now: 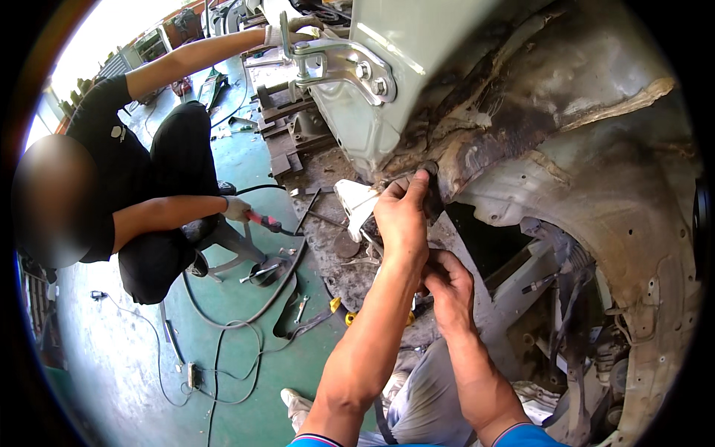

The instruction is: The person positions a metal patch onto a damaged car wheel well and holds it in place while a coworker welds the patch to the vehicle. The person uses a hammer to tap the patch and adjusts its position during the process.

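- Left hand [402, 211]: fingers bent, thumb extended, grasping a dark piece [433, 201]; wrist raised, forearm slanting up and rightward.
- Right hand [450, 287]: lower, fingers curled leftward behind the left wrist; whether it grips anything cannot be told.
- Dark piece: beneath the scorched seam of the body panel [514, 119], right of the white bracket [357, 203]; long axis roughly upright in view.

One left hand [404, 212] and one right hand [452, 289] make two bare hands, with two blue sleeves [527, 435] below them. Just left of the hands is one white bracket [353, 200]; farther up and left, one hinge [339, 67] carries two bolts [363, 70]. Farther left are one co-worker [108, 141], two gloves [237, 208] and one red-handled tool [267, 221].
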Available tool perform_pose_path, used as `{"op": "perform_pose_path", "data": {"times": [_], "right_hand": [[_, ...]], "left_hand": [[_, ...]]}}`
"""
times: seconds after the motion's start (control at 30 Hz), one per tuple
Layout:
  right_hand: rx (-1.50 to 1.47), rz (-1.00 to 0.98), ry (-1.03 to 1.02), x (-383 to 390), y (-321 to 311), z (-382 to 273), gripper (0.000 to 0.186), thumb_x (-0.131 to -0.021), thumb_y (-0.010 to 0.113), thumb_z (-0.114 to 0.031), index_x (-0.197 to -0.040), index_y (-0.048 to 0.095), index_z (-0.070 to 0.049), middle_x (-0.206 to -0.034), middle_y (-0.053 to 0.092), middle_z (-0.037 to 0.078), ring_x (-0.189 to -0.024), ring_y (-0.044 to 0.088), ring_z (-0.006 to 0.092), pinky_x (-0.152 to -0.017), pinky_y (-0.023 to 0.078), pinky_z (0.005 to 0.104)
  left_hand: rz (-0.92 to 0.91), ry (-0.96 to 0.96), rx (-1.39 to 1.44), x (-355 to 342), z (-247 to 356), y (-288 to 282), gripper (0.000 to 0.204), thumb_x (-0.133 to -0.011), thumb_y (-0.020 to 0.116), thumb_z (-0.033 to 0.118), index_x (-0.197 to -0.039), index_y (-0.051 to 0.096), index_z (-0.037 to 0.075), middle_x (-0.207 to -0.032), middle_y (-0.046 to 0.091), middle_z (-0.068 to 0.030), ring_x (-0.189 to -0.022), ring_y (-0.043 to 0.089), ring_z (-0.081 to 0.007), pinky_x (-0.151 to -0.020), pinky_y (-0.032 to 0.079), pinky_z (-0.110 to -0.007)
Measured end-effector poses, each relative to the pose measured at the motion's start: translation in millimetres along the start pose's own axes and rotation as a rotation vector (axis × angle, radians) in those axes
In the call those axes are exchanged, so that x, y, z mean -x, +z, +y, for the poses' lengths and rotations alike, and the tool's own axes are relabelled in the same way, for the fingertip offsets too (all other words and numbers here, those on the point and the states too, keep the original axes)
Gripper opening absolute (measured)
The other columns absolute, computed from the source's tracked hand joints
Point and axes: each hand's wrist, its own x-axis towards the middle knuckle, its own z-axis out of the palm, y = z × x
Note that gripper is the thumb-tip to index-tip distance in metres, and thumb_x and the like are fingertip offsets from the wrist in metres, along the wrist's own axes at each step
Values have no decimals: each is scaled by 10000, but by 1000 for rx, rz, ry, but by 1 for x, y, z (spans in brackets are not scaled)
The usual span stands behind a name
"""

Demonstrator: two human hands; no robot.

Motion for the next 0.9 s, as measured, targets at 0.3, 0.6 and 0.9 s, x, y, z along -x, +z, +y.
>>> {"op": "perform_pose_path", "data": {"times": [0.3,0.6,0.9], "right_hand": [[51,9,-46,-2,-3,2,182,-901,566,9,-1071,630,3,-832,622,0,-698,529,60,-625,444,231],[68,-7,-47,-6,-2,2,187,-890,538,28,-1057,620,12,-850,624,11,-732,556,74,-660,475,238],[-64,-22,-29,3,-4,0,184,-876,572,12,-1044,645,5,-851,623,9,-698,508,74,-629,415,231]], "left_hand": [[-17,15,122,0,-9,4,243,-933,700,208,-828,605,10,-698,588,-29,-568,491,-108,-536,412,-259],[39,-4,1,2,-3,11,257,-920,718,236,-821,628,15,-683,602,-23,-549,493,-101,-518,393,-252],[-66,123,-61,24,-1,-7,229,-953,662,248,-912,625,25,-755,602,-14,-648,520,-96,-616,431,-240]]}}
